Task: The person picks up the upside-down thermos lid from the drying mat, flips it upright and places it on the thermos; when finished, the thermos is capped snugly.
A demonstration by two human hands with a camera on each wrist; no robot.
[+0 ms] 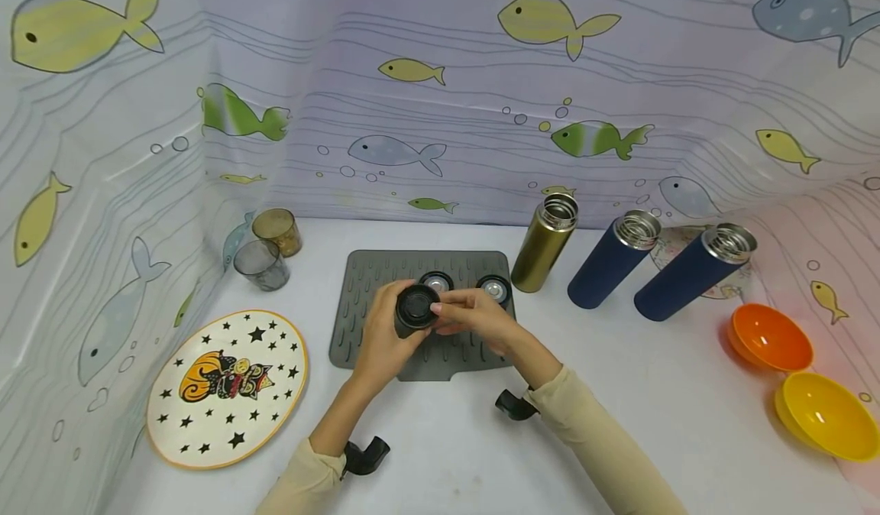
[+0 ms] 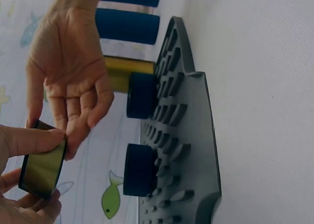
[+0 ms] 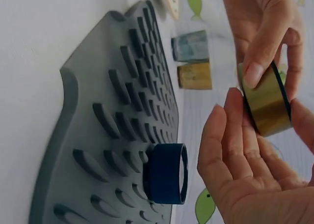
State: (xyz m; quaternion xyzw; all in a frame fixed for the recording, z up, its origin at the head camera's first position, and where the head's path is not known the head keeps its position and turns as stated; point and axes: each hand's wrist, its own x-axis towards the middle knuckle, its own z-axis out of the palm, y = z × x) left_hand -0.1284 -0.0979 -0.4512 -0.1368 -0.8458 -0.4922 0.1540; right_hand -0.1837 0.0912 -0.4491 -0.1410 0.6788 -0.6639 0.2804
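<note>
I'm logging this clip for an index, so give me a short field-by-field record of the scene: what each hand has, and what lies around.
left hand: grips gold lid from the side
right hand: fingers open, touching the same lid
mat: grey, ridged, bearing two blue lids open side up
bottles: gold bottle and two blue bottles, all uncapped, right of mat
left of mat: star plate, two glass cups
far right: orange bowl, yellow bowl
</note>
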